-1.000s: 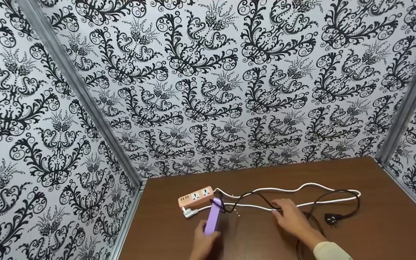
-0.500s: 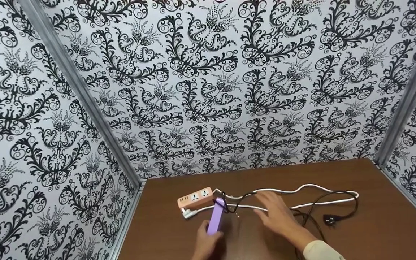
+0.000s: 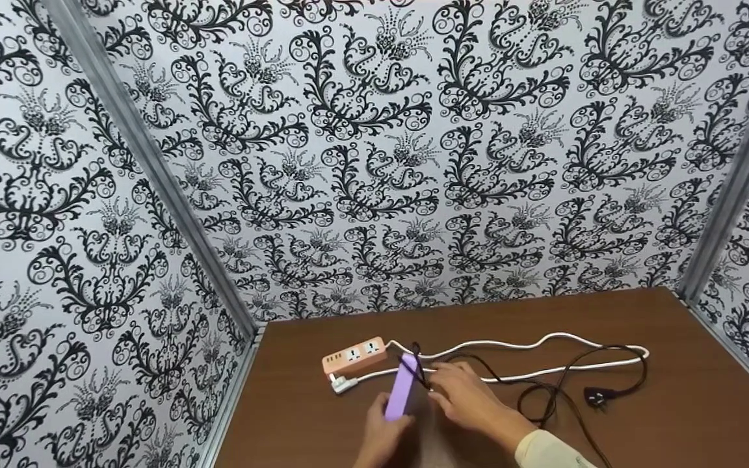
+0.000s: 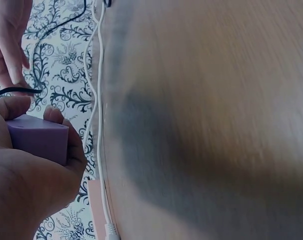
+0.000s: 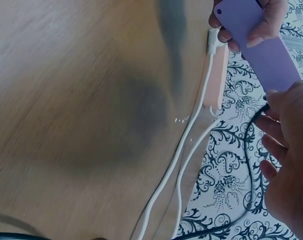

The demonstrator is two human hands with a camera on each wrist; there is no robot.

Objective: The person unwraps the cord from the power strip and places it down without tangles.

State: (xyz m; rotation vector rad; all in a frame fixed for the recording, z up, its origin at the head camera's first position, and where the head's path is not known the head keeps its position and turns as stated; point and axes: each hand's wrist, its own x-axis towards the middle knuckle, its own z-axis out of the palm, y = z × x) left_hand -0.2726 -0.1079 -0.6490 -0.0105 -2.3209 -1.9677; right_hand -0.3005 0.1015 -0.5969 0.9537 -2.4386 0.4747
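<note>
My left hand (image 3: 384,426) grips the lower end of a purple power strip (image 3: 402,387), holding it tilted above the table. Its sockets are out of sight; a small hole shows in one corner in the right wrist view. A black cord (image 5: 247,142) loops around the strip's far end. There my right hand (image 3: 472,400) pinches the cord, with its thumb close against the strip. From that hand the cord trails right across the table in loose loops to a black plug (image 3: 599,395).
Behind the purple strip an orange power strip (image 3: 365,357) lies on the brown table (image 3: 322,435), a white plug (image 3: 343,384) at its near left end. Its white cord (image 3: 553,371) stretches right in a long loop, crossed by the black one. Patterned walls (image 3: 374,162) rise behind.
My right hand has moved left along to the purple strip's far end, bringing the black cord with it. The purple strip has shifted slightly right in my left hand.
</note>
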